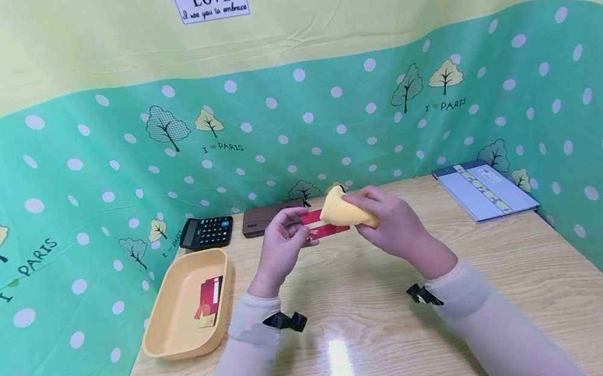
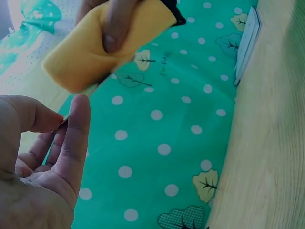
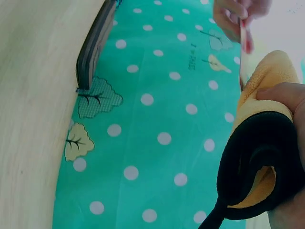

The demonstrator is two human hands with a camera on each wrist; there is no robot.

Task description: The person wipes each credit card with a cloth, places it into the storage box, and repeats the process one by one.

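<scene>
Between thumb and fingers, my left hand [image 1: 280, 247] pinches a red card [image 1: 330, 230] by its left end, held up above the table. A folded yellow cloth [image 1: 344, 209] with a dark edge is gripped in my right hand [image 1: 394, 221] and lies against the right part of the card, covering some of it. In the left wrist view the cloth [image 2: 81, 57] is just above my left fingertips. Its black border [image 3: 248, 148] curls toward the camera in the right wrist view, where the card [image 3: 243, 57] appears edge-on.
A peach tray [image 1: 162, 322] at the left holds red and gold cards [image 1: 210, 299]. Behind it sit a black calculator [image 1: 207, 232] and a brown wallet [image 1: 261, 219]. A blue-grey folder [image 1: 484, 190] lies at the back right of the wooden table [image 1: 369, 327], below a patterned green curtain [image 1: 273, 124].
</scene>
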